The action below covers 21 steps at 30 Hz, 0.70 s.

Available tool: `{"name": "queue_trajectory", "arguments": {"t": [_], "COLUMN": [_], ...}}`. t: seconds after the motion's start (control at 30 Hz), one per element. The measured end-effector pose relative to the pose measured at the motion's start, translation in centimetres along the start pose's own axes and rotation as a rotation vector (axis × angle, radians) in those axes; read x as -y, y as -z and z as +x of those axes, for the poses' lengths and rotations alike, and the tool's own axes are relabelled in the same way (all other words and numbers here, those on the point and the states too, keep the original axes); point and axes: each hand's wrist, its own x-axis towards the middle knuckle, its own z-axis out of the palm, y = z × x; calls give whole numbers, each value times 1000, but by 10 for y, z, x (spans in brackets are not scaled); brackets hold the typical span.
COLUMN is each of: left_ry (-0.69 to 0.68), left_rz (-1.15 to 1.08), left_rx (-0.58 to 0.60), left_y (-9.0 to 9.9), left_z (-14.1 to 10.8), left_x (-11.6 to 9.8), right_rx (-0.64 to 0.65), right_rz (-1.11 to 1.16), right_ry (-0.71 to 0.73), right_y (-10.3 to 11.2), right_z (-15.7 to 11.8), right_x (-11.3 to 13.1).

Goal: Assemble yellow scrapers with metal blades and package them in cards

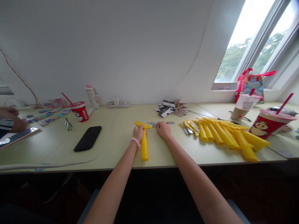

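Observation:
My left hand [137, 133], with a pink coiled band at its wrist, is closed around a yellow scraper [144, 146] near its T-shaped head. The scraper's handle points toward the table's front edge. Just right of it, my right hand [163, 129] rests at a small pile of silvery screws [151, 124]. Its fingers are curled together, and whatever is between the fingertips is too small to make out. Beyond that hand lies a slim tool with a reddish handle [170, 122]. Further right are several flat yellow and metal pieces [189, 127] and a heap of yellow scraper handles [224, 133].
Torn packaging [171, 109] lies by the wall. Left are a black phone [87, 138], a red cup [80, 112] and a bottle [92, 97]. More drinks [266, 124] stand right. A white cable [70, 165] crosses the table. Another person's hand [9, 113] is far left.

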Motion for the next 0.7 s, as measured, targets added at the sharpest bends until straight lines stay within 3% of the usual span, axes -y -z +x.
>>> {"name": "queue_trajectory", "arguments": {"t": [0.2, 0.27, 0.37, 0.43, 0.5, 0.6, 0.7], "left_ry": [3, 17, 33, 28, 24, 18, 18], "left_rz": [-1, -17, -51, -56, -51, -26, 16], "left_rx": [103, 148, 226, 271, 292, 291, 294], "left_y": [-2, -3, -5, -6, -6, -6, -7], "left_z": [-4, -5, -5, -5, -6, -8, -8], "left_x": [-2, -2, -1, 0, 0, -1, -1], "right_rx": [15, -16, -35, 62, 237, 457, 484], "right_rz": [28, 221, 722, 1012, 1160, 1205, 1232], "right_ry": [-23, -91, -137, -92, -38, -1, -8], "right_y": [-1, 1, 11, 18, 23, 25, 23], "right_z": [-6, -6, -6, -9, -13, -20, -22], "right_x": [3, 1, -3, -5, -5, -1, 2]}}
